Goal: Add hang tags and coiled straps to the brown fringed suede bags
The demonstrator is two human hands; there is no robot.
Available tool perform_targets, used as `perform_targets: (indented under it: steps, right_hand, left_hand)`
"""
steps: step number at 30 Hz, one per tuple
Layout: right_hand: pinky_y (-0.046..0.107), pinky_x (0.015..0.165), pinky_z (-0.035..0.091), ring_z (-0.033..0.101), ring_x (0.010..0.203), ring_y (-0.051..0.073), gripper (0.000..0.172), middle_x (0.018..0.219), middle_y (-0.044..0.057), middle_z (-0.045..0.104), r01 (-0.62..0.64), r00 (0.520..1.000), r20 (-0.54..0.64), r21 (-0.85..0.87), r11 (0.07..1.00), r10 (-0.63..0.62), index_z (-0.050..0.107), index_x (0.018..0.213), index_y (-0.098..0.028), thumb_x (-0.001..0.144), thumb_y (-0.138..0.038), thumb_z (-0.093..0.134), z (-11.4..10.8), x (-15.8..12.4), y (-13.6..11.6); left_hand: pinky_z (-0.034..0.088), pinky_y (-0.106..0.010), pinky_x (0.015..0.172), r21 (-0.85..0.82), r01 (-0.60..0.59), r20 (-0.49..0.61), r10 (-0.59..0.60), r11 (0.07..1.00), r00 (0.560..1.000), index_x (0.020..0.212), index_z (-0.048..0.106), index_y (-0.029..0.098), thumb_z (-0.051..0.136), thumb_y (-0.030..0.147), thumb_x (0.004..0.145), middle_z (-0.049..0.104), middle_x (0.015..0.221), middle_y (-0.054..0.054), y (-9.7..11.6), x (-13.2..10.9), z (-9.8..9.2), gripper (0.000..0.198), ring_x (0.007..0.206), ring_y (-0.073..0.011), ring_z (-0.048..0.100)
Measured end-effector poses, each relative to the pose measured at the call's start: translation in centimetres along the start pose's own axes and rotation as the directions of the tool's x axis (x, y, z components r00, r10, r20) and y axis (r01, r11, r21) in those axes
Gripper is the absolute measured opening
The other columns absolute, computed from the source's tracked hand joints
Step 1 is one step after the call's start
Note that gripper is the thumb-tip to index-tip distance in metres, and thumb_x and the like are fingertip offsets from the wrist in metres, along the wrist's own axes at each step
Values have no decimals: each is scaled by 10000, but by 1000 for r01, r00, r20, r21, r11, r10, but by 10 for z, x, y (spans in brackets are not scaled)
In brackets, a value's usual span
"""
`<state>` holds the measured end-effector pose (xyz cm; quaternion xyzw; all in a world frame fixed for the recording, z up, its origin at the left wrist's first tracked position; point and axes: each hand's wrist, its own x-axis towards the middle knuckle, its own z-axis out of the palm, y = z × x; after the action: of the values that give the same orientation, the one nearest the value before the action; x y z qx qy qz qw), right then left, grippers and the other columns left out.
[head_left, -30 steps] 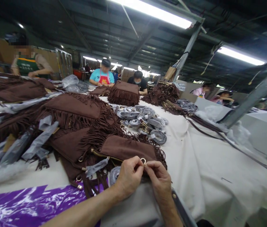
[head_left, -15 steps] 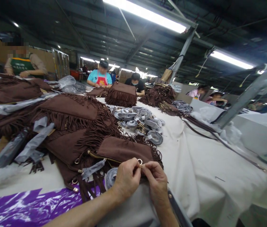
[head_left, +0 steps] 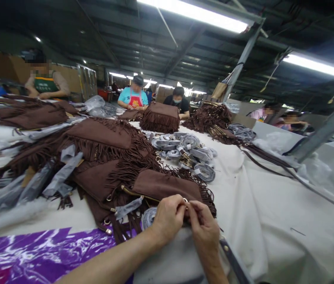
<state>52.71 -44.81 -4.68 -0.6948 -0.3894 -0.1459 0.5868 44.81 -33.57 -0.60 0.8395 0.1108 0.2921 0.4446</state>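
A brown fringed bag (head_left: 167,184) with a gold zipper lies at the near edge of the pile, right in front of me. At its near right corner is a small gold metal ring (head_left: 185,200). My left hand (head_left: 169,220) is closed, thumb and forefinger pinched at the ring. My right hand (head_left: 204,225) pinches the same spot from the other side, its fingertips meeting the left ones. The fingers cover most of what they grip. Beside the left wrist sits a coiled strap in clear wrap (head_left: 149,217), partly hidden.
More brown fringed bags (head_left: 101,134) are heaped to the left. Several wrapped coiled straps (head_left: 189,152) lie beyond. Purple plastic sheeting (head_left: 51,252) covers the near left, and white cloth (head_left: 243,197) spreads to the right. Co-workers (head_left: 134,98) work across the table.
The view has turned slightly left, so everything appears shifted to the right. Both hands stay pinched at the ring, of which less shows now.
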Motion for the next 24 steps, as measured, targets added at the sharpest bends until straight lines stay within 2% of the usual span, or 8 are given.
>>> perform_targets:
  steps: [2, 5, 7, 9, 11, 14, 18, 24]
  right_hand:
    - [322, 769, 537, 644, 924, 221, 170, 1089, 83, 656, 134, 991, -13, -117, 984, -136, 623, 1103, -218, 969, -262, 528, -5, -9, -9]
    - [418, 890, 523, 573, 1116, 292, 272, 1285, 124, 569, 393, 901, 289, -229, 891, -324, 608, 1195, -225, 929, -272, 577, -11, -27, -27]
    - [482, 953, 499, 499, 1215, 347, 395, 1387, 157, 487, 487, 814, 484, -266, 832, -322, 594, 1240, -205, 858, -272, 665, -7, -37, -39]
    - [523, 993, 472, 419, 1288, 386, 463, 1455, 195, 397, 481, 806, 534, -342, 807, -254, 607, 1225, -179, 784, -217, 743, 3, -43, -49]
    - [544, 1020, 449, 379, 1317, 401, 448, 1457, 216, 388, 412, 843, 517, -443, 797, -148, 643, 1153, -167, 731, -143, 789, 17, -44, -55]
    - [547, 1050, 425, 357, 1330, 419, 434, 1413, 204, 461, 335, 868, 497, -543, 770, -27, 680, 1031, -162, 641, -64, 844, 30, -45, -58]
    - [515, 1047, 440, 326, 1356, 418, 455, 1426, 196, 451, 357, 839, 543, -516, 779, -25, 666, 1041, -160, 638, 5, 797, 20, -47, -64]
    - [317, 1000, 484, 532, 1228, 252, 337, 1368, 141, 510, 289, 775, 628, -256, 922, -68, 579, 1152, -205, 833, -104, 618, 2, -45, -86]
  left_hand:
    - [440, -239, 723, 1, -116, 46, 116, 993, 992, 807, 594, 176, 454, 91, 836, 633, 842, -34, 2, 5, -20, 167, 786, -146, 578]
    - [450, -297, 898, 240, -274, 172, 237, 931, 956, 1006, 611, 184, 492, 60, 778, 599, 1104, -69, 1, 11, -63, 286, 1015, -188, 547]
    - [442, -365, 929, 469, -343, 310, 212, 814, 927, 1011, 612, 180, 550, 76, 740, 578, 1150, -85, -6, 13, -88, 297, 1058, -235, 518]
    - [442, -405, 905, 621, -401, 405, 162, 673, 900, 965, 613, 166, 588, 122, 755, 585, 1127, -105, -17, 13, -102, 216, 1055, -269, 512]
    - [446, -399, 864, 692, -434, 439, 142, 577, 887, 933, 604, 157, 556, 144, 819, 601, 1082, -116, -27, 13, -104, 125, 1025, -269, 529]
    - [448, -364, 810, 727, -419, 418, 133, 545, 898, 899, 590, 154, 449, 122, 906, 632, 969, -102, -36, 13, -96, 145, 938, -238, 567]
    - [449, -323, 768, 745, -273, 268, 102, 608, 958, 886, 588, 167, 451, 201, 952, 653, 930, -70, -31, 18, -96, 156, 887, -214, 600]
    - [435, -281, 753, 700, -246, 207, 138, 670, 968, 869, 592, 191, 464, 214, 954, 661, 913, -34, -21, 23, -104, 156, 886, -188, 607]
